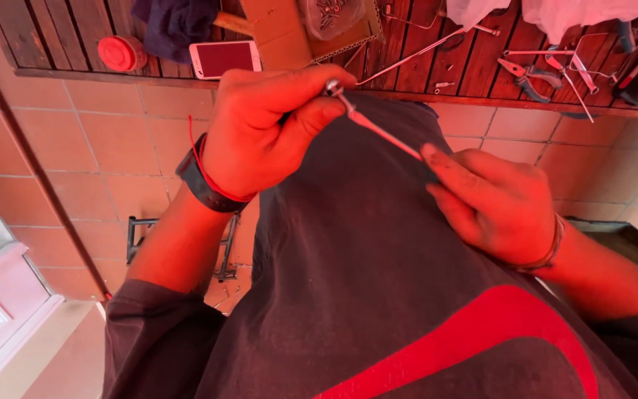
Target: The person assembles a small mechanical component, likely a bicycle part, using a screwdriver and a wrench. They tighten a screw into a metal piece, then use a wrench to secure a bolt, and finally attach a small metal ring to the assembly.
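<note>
One view only, from a camera worn on the person's head. It looks steeply down along the person's own chest and dark shirt [378,281], close to both hands, with the wooden table [422,66] edge across the top of the frame and the tiled floor [112,148] below it.

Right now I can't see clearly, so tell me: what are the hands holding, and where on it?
A thin metal rod: left hand grips its capped end, right hand pinches the other end.

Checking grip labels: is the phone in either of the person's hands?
No. The phone lies on the wooden table, while the left hand and right hand hold a thin rod.
</note>
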